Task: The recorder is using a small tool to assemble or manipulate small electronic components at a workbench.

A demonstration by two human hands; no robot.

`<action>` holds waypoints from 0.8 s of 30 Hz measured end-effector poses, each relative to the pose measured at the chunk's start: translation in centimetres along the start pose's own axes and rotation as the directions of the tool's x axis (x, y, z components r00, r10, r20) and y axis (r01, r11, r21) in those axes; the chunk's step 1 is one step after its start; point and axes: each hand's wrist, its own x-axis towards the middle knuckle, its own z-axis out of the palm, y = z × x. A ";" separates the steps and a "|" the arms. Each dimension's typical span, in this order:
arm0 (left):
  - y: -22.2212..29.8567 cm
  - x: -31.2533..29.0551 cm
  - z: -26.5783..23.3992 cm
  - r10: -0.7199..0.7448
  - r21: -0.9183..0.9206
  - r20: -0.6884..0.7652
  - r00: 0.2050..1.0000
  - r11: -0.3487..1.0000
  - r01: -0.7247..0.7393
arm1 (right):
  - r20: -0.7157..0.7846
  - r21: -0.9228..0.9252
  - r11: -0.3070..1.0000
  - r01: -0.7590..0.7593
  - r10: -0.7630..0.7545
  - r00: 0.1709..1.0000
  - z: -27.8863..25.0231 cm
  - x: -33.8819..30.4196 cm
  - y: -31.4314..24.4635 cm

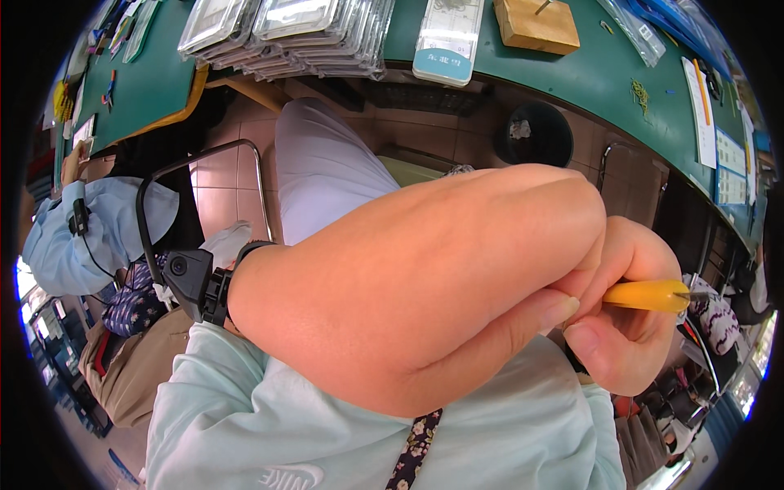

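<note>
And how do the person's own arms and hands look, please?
The left hand and right hand wear no gloves. The sleeves are pale mint green. On the left wrist, a dark strap carries a boxy black camera with a round lens. The right wrist is mostly hidden.

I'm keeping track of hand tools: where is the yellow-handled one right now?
In the head view, the yellow-handled tool is right of centre, in the right hand, just right of the left hand's thumb tip.

Cases point(298, 34) lie left of a block point(535, 27) on the desk point(604, 77) at top; centre-right, a tool point(649, 296) sits in the right hand point(641, 253).
</note>
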 end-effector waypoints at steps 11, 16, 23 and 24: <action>-0.5 -0.2 0.2 0.012 0.041 -0.038 0.999 0.999 -0.011 | -0.045 0.123 0.991 -0.056 0.062 0.997 0.4 0.2 0.6; -0.6 0.1 -0.1 0.027 0.050 -0.014 1.000 0.998 -0.026 | -0.054 0.111 0.994 -0.004 0.010 0.998 0.3 -0.1 1.0; -0.9 0.0 -0.3 0.030 -0.050 -0.025 0.999 0.998 -0.031 | 0.019 0.062 0.990 0.126 -0.127 0.992 0.1 0.5 0.8; -1.1 0.0 -0.4 0.018 -0.090 -0.025 1.000 0.996 -0.021 | 0.088 0.034 0.985 0.170 -0.173 0.981 -0.2 0.7 0.8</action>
